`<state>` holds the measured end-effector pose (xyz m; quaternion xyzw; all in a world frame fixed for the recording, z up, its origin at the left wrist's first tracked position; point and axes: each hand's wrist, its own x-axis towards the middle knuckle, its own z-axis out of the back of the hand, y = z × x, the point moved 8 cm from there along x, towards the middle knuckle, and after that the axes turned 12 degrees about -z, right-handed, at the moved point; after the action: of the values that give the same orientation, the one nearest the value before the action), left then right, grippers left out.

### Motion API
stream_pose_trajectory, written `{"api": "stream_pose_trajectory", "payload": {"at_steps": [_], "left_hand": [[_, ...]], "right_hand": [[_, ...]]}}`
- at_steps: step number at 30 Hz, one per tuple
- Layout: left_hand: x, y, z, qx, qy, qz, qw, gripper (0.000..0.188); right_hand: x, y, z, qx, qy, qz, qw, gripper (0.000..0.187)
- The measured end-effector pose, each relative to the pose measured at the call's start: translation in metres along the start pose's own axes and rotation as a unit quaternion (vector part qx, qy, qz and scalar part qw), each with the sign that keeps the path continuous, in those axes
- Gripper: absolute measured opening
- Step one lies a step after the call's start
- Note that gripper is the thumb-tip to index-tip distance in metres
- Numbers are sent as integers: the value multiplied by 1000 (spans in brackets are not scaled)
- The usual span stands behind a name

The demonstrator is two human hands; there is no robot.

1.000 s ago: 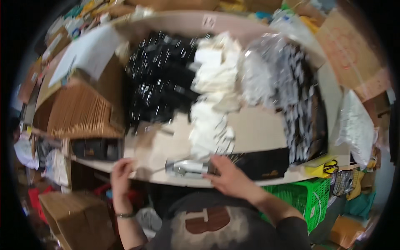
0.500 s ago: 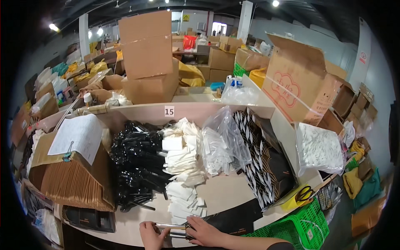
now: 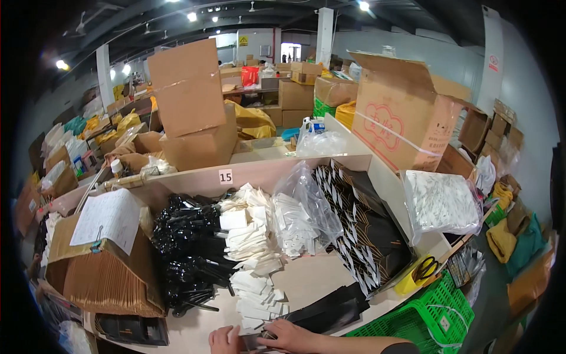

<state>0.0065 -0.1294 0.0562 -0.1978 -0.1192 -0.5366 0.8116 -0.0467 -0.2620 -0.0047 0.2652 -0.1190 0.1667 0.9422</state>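
Fingers (image 3: 220, 334) of the left hand (image 3: 225, 340) are resting bent at the near edge of the desk (image 3: 321, 274); the right hand (image 3: 289, 336) is lying just right of it, its fingers curling over the right end of a grey item (image 3: 252, 341); this item is sitting low between the two hands, mostly hidden, and whether either hand is gripping it I cannot tell; white slips (image 3: 259, 301) are lying in a loose row just beyond the hands, with white packets (image 3: 250, 236) heaping farther off; glossy black packets (image 3: 186, 236) are piling up to their left, and a clear plastic bag (image 3: 312, 203) is lying to their right; flat black sleeves (image 3: 330, 310) are stretching along the near right side, while gold-patterned black sleeves (image 3: 383, 233) are covering the far right corner; a cardboard box (image 3: 112, 289) is standing on the left with a written sheet (image 3: 109, 217) lying over its top; a green basket (image 3: 454, 310) is standing at the near right, and dark-handled scissors (image 3: 425, 268) are resting beside it.
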Motion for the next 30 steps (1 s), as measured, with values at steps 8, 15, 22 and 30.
{"api": "stream_pose_trajectory", "payload": {"at_steps": [8, 15, 22, 30], "left_hand": [[24, 57, 45, 140, -41, 9, 989, 26], [-39, 166, 2, -145, -187, 275, 932, 39], [-164, 151, -59, -360, -169, 533, 747, 67], [-115, 140, -58, -373, -164, 384, 828, 27]], "right_hand": [[81, 10, 109, -68, 10, -9, 998, 20], [106, -162, 319, -290, -355, -28, 888, 21], [-133, -271, 343, -316, -189, -632, 682, 26], [-96, -280, 335, -343, -85, -615, 705, 24]]}}
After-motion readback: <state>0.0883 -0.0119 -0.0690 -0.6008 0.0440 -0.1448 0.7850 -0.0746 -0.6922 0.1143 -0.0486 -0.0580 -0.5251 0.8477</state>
